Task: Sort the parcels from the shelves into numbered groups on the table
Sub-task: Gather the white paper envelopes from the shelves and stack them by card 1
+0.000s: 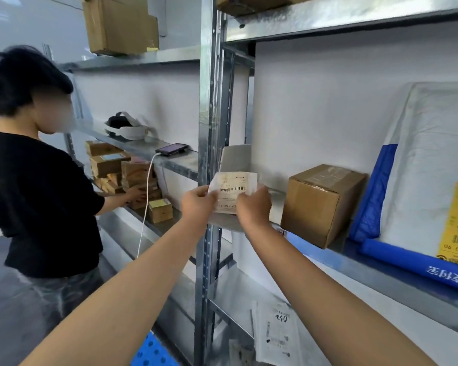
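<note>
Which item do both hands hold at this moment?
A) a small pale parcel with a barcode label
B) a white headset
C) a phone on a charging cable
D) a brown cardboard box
A: the left hand and the right hand both grip the small pale parcel, its barcode label facing the camera, while the brown cardboard box stands untouched to their right.

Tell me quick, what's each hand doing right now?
Left hand: closed, fingers pinching the labelled grey parcel.
Right hand: closed, gripping the same grey parcel.
</note>
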Demonstrator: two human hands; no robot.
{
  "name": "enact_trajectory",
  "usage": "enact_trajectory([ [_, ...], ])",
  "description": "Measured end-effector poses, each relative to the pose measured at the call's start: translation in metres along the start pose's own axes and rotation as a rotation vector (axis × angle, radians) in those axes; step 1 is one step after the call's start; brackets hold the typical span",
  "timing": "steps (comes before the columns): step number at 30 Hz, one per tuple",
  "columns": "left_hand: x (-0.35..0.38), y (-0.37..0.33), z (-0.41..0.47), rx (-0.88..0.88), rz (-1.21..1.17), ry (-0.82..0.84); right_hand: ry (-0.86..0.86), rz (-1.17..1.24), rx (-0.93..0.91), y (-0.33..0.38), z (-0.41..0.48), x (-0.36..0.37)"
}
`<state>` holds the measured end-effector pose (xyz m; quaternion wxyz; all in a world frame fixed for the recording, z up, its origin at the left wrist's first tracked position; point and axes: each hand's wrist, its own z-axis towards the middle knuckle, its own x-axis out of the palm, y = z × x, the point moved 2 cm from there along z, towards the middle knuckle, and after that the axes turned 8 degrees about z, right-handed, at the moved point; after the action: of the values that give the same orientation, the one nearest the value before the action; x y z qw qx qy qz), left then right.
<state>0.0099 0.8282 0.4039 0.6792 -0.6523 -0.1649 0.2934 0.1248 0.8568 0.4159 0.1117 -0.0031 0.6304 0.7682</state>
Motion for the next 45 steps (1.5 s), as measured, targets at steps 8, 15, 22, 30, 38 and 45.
enact_trajectory([
  [8, -0.105, 0.026, -0.089, 0.129, -0.098, -0.081, 0.212, 0.339, 0.088, -0.018, -0.124, 0.006],
  [15, -0.227, 0.099, -0.184, -0.173, -0.143, -0.226, 0.539, 0.457, 0.256, -0.014, -0.261, 0.031],
  [22, -0.341, 0.163, -0.298, -0.295, -0.140, -0.315, 0.737, 0.261, 0.171, -0.039, -0.393, 0.068],
  [30, -0.429, 0.216, -0.402, -0.311, 0.042, -0.414, 0.974, 0.122, 0.226, -0.076, -0.520, 0.103],
  [38, -0.473, 0.254, -0.466, -0.394, 0.009, -0.554, 1.173, 0.039, 0.232, -0.102, -0.593, 0.118],
  [45, -0.498, 0.268, -0.516, -0.518, -0.030, -0.703, 1.405, 0.036, 0.237, -0.106, -0.637, 0.144],
])
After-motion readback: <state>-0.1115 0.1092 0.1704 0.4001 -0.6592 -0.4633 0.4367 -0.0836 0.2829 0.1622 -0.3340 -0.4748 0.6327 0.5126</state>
